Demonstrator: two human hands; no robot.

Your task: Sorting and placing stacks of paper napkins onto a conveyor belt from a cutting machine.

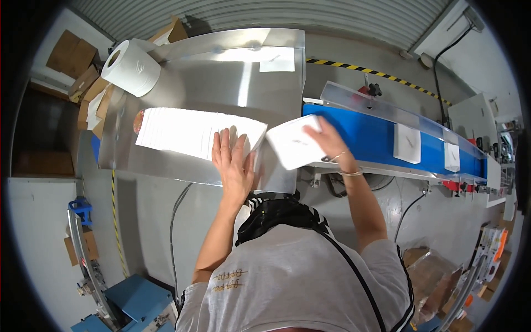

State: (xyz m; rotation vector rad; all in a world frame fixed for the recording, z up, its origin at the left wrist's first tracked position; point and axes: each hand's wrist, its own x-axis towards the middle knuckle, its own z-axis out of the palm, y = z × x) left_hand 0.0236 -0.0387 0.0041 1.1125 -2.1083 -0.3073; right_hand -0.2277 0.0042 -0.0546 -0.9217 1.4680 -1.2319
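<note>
A flat white packet (292,148) is gripped by the right hand (327,139) at the blue conveyor's (365,133) near end. The left hand (235,163) is pressed open on the white packet stack (188,131). Two more white packets (407,143) are carried beyond the right hand.

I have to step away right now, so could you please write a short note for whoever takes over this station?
Left hand: flat on the near end of the long row of white packets on the steel table.
Right hand: holding one white packet over the start of the blue conveyor belt.
Done: two packets already lie spaced apart further down the belt.
Left: the packet in hand is not yet laid down; most of the row remains on the table. A paper roll sits at the table's far corner.
</note>
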